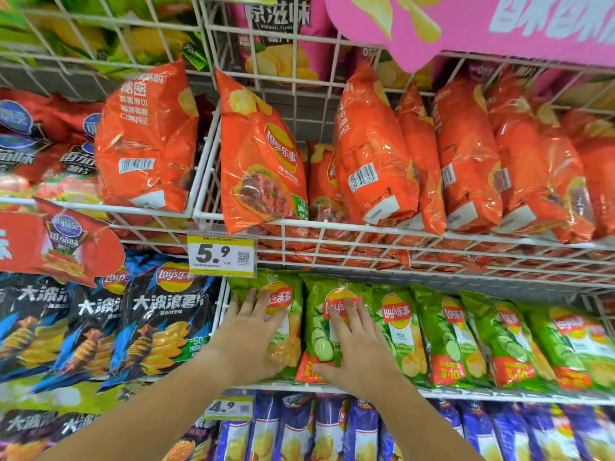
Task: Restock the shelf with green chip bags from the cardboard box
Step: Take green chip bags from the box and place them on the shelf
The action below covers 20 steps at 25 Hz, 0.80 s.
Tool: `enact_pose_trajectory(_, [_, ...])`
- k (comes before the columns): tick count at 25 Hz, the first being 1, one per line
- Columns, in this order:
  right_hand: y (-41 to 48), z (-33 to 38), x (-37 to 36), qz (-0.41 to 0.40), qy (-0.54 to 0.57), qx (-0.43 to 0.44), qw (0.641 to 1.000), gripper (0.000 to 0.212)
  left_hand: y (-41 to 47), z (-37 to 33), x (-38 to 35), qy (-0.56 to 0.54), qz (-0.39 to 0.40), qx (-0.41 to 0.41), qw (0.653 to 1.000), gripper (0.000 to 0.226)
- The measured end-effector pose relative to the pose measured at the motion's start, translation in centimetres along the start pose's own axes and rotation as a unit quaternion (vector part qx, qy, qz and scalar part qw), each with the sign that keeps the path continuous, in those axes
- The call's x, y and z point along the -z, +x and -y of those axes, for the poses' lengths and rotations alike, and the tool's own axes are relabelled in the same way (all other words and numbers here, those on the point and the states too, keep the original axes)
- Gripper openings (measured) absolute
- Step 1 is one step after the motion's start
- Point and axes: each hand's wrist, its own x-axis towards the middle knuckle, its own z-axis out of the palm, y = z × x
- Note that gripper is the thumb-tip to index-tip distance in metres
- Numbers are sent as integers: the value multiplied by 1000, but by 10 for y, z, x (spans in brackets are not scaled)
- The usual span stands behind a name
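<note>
While both hands lie flat against green bags, neither grip pinches anything: the fingers are straight and spread. The left hand [256, 331] presses the front of the first green bag [283, 279], which stands just below and right of the 5.9 tag [221, 254]; its fingertips reach the bag's red and yellow logo. The right hand [356, 347] presses the second green bag [314, 294], the next one rightward from the tag, with fingers over its logo and thumb near the red bottom strip. Both bags stand upright, side by side and touching, at the left end of a wire shelf [466, 393]. Farther right of the tag, more green bags [446, 337] fill the same shelf, leaning slightly. Above and right of the tag, orange bags [263, 168] stand packed together. Below and left of it are black and blue bags [159, 324]. Well below it, purple bags [299, 427] stand beside a 4.9 tag [229, 407].
</note>
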Motion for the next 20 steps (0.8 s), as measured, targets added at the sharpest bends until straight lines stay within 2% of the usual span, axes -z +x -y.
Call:
enact_pose_trajectory(5, [-21, -8, 10, -18, 5, 47, 999, 96, -17, -12, 12, 17, -46, -8, 999, 75])
enact_pose_trajectory(11, [-60, -26, 28, -10, 19, 98, 995, 81, -52, -30, 11, -14, -86, -90, 992, 83])
enact_pose_trajectory(15, [-94, -45, 43, 1, 17, 124, 992, 78, -79, -53, 19, -52, -57, -120, 990, 80])
enact_pose_trajectory(20, [-132, -76, 44, 11, -3, 146, 989, 78, -112, -94, 14, -52, -46, -88, 994, 80])
